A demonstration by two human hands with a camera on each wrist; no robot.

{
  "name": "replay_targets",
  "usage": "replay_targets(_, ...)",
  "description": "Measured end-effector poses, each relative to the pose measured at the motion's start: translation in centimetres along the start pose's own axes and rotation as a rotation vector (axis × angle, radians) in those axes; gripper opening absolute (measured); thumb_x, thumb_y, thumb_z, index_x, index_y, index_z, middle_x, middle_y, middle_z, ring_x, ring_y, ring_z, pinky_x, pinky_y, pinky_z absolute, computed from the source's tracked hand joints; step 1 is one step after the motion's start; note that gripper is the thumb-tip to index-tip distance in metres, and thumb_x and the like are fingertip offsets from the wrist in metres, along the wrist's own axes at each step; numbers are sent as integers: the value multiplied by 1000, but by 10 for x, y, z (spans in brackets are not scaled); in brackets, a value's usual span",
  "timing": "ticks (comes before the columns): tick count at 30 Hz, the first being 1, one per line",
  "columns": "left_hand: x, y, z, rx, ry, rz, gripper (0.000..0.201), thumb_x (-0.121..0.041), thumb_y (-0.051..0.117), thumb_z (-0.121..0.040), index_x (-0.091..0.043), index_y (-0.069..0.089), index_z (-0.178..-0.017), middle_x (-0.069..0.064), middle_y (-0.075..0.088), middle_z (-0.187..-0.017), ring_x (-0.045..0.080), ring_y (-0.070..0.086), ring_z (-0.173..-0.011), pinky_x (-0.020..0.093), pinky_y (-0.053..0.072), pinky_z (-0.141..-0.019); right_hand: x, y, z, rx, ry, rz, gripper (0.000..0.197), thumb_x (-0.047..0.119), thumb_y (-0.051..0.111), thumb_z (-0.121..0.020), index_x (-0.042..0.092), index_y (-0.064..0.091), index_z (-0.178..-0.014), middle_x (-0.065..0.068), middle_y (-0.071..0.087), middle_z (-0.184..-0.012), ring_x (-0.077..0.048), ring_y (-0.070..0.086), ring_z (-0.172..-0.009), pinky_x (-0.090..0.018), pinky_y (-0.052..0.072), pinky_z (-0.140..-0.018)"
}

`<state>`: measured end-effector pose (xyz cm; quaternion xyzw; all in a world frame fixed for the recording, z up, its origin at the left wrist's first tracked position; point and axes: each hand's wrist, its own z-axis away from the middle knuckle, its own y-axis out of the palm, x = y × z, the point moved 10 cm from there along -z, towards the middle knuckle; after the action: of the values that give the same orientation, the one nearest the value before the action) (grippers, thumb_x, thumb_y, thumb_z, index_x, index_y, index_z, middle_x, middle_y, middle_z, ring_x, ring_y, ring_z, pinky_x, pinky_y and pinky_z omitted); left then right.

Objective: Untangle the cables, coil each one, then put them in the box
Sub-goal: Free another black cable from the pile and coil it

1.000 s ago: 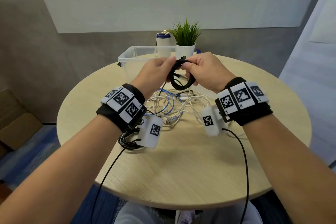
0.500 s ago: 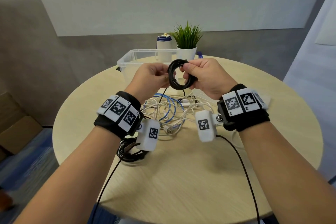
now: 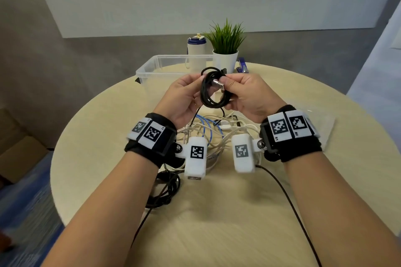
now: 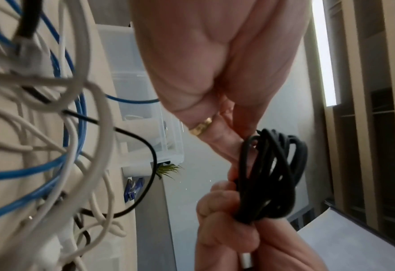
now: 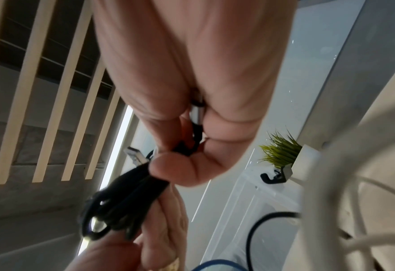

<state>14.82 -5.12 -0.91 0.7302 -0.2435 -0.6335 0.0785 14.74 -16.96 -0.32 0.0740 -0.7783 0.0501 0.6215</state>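
Black and matte, the coiled USB cable hung in several tight loops above the tangle of white and blue cables, just in front of the clear plastic box on the round wooden bench. The left hand pinched the coil's left side between thumb and curled fingers; the right hand closed its grip on the coil's right side and clamped the silver USB plug against the loops. One loose black strand ran down from the coil into the tangle, so the coil probably was not yet free. The likeliest failure would be lifting it toward the box while that strand was still snared, which could drag the tangle along or pull loops out of the coil. Easing either grip could also let the springy loops fan open, since nothing tied them. Nearer the person than the tangle lay a second black bundle. Beyond the box stood a potted plant and a white bottle.
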Motion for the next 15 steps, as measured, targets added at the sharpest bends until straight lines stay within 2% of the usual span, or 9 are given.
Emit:
replay_targets(3, 2, 0, -3, -22, 0, 87, 11, -5, 50, -94, -2, 60, -97, 9, 72, -77, 11, 70, -68, 12, 54, -58, 2, 0, -4, -8, -10, -33, 23, 13, 51, -96, -2, 63, -109, -19, 51, -92, -17, 52, -60, -20, 45, -44)
replay_targets(7, 1, 1, -4, -40, 30, 88, 7, -5, 49, -95, -6, 56, -94, 8, 70, -70, 9, 66, -58, 14, 54, -55, 4, -7, -5, -50, -40, -23, 20, 13, 53, -95, 1, 65, -106, -18, 53, -92, -14, 54, -57, -21, 45, -45)
replay_targets(11, -1, 5, 0, -21, 36, 25, 19, -21, 48, -96, -5, 58, -98, 6, 69, -74, 12, 65, -62, 22, 57, -62, 6, -14, -3, -110, -59, -33, 16, 10, 54, -95, 3, 66, -102, -18, 57, -87, -20, 56, -65, -21, 47, -46)
replay_targets(14, -4, 9, 5, -7, 70, -105, 3, -11, 59, -89, -9, 58, -91, 3, 67, -70, 13, 63, -62, 26, 56, -63, 7, -16, -2, -138, -75, -2, 16, 10, 55, -94, 3, 66, -104, -13, 53, -80, -22, 56, -68, -22, 48, -48)
replay_targets(15, -5, 8, 5, -25, 82, -146, 4, -7, 60, -88, -9, 58, -90, 4, 66, -69, 12, 62, -61, 26, 55, -62, 8, -14, -2, -135, -79, 15, 17, 10, 56, -94, 3, 67, -104, -13, 54, -81, -22, 57, -68, -22, 49, -48)
